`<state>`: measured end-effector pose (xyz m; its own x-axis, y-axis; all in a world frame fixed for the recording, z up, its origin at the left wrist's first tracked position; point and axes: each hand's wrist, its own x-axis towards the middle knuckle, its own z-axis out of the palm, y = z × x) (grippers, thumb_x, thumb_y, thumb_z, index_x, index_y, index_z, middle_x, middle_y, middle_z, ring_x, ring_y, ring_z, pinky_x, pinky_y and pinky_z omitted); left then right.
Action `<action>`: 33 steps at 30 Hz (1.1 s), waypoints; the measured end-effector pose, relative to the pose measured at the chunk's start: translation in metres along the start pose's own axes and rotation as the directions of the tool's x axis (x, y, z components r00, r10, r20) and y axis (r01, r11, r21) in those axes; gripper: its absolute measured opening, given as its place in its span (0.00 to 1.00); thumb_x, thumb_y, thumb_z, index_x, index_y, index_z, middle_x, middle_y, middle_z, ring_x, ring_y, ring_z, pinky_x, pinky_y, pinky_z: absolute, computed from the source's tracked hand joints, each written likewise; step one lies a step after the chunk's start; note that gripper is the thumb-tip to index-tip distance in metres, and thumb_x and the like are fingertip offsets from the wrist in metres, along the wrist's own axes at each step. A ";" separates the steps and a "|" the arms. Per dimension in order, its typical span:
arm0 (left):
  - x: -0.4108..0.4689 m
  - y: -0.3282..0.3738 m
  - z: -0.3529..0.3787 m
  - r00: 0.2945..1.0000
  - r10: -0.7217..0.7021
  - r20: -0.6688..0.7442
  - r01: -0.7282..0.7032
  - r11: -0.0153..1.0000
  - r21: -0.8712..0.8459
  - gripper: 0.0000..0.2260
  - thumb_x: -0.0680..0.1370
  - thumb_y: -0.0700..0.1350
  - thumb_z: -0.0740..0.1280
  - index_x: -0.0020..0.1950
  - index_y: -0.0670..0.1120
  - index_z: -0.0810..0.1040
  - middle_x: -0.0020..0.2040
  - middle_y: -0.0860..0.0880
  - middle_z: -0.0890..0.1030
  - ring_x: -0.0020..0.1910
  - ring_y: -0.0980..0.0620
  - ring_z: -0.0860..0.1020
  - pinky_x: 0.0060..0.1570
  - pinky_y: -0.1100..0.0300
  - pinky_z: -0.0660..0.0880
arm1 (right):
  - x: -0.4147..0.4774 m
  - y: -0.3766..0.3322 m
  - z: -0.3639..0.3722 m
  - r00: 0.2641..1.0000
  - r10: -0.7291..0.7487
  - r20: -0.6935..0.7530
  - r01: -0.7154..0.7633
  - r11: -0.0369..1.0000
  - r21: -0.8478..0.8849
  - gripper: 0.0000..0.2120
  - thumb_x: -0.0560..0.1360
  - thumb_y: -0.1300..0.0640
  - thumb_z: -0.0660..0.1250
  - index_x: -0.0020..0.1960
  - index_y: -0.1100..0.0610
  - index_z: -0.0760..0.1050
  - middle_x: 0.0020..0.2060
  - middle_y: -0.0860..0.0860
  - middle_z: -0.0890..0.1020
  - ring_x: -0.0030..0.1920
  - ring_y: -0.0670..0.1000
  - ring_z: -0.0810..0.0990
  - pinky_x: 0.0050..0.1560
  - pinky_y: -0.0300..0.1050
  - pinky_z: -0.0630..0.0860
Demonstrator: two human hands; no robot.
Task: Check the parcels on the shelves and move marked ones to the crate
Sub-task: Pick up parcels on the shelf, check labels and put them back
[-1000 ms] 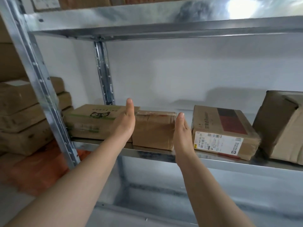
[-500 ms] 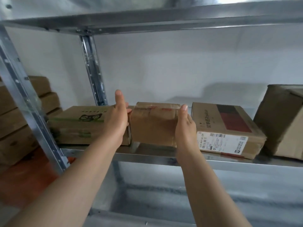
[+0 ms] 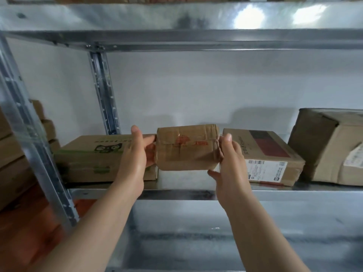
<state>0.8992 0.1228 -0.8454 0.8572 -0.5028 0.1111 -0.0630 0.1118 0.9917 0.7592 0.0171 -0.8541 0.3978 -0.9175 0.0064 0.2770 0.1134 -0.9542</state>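
Above shelf (image 3: 196,194), parcel (image 3: 186,154); red print (image 3: 181,143) illegible

Soft, even indoor light, moderately bright. Two white glare patches shine on the metal underside of the upper shelf (image 3: 255,14), toward the top right. Faint grey shadows lie on the white wall (image 3: 196,91) just behind the parcels. The lower shelf (image 3: 216,232) is dimmer, its reflections smeared and streaky. Wide-angle distortion bows the shelf edges and slants the left upright (image 3: 33,154), which is blurred. The held parcel (image 3: 187,148) is slightly soft, and its red marking is too blurred to read.
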 end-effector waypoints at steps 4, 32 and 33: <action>-0.004 0.000 0.000 0.999 0.036 0.037 -0.035 0.999 -0.019 0.29 0.82 0.66 0.46 0.54 0.55 0.83 0.44 0.53 0.87 0.46 0.54 0.85 0.62 0.50 0.77 | -0.004 -0.002 0.000 0.999 -0.037 0.000 0.037 0.999 0.019 0.15 0.84 0.42 0.58 0.58 0.51 0.75 0.44 0.46 0.77 0.46 0.47 0.74 0.53 0.50 0.72; -0.002 0.004 -0.030 0.921 0.092 0.377 0.039 0.945 -0.325 0.20 0.80 0.35 0.64 0.68 0.54 0.79 0.49 0.50 0.84 0.38 0.55 0.81 0.31 0.60 0.77 | -0.014 -0.024 -0.016 0.992 0.062 0.107 -0.053 0.995 -0.085 0.15 0.75 0.31 0.64 0.48 0.42 0.75 0.53 0.37 0.76 0.58 0.43 0.75 0.67 0.52 0.70; -0.002 0.004 -0.031 0.920 0.091 0.381 0.048 0.938 -0.342 0.20 0.77 0.37 0.67 0.67 0.54 0.79 0.49 0.50 0.84 0.40 0.54 0.81 0.32 0.59 0.77 | -0.013 -0.024 -0.016 0.992 0.064 0.105 -0.055 0.995 -0.086 0.14 0.75 0.32 0.65 0.48 0.41 0.75 0.53 0.36 0.76 0.58 0.43 0.75 0.69 0.53 0.70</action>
<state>0.9132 0.1503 -0.8436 0.5885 -0.7787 0.2173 0.1573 0.3739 0.9140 0.7332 0.0202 -0.8364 0.5043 -0.8632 -0.0233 0.1781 0.1304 -0.9753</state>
